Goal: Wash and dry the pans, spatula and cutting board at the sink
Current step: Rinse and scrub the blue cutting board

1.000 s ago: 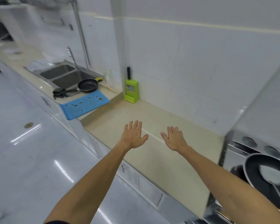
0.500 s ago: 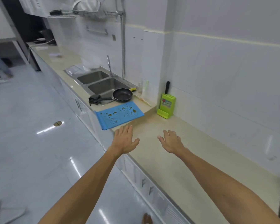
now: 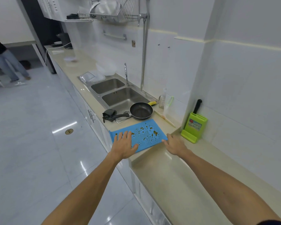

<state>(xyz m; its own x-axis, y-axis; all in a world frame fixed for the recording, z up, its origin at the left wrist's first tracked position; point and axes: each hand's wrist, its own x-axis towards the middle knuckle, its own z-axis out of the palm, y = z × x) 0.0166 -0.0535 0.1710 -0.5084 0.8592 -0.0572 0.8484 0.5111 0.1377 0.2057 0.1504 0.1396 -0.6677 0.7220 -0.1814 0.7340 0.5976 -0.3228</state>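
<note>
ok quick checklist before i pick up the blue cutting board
1. Both hands free: left hand and right hand open, holding nothing: ok.
2. Hands at the blue cutting board, one at each end: ok.
3. Board clean: food bits all over it, may slide off if tilted: not ok.
4. Near sink basin empty: ok.
5. Frying pan sits between board and basin: not ok.
6. Tap running: cannot tell.

counter [image 3: 177,176] beige | on it: blue cutting board [image 3: 146,135], green knife block [image 3: 194,127], black pan [image 3: 141,110]

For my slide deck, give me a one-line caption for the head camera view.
Both open hands, left and right, reach for a food-flecked blue cutting board beside a black frying pan at the sink.
</note>
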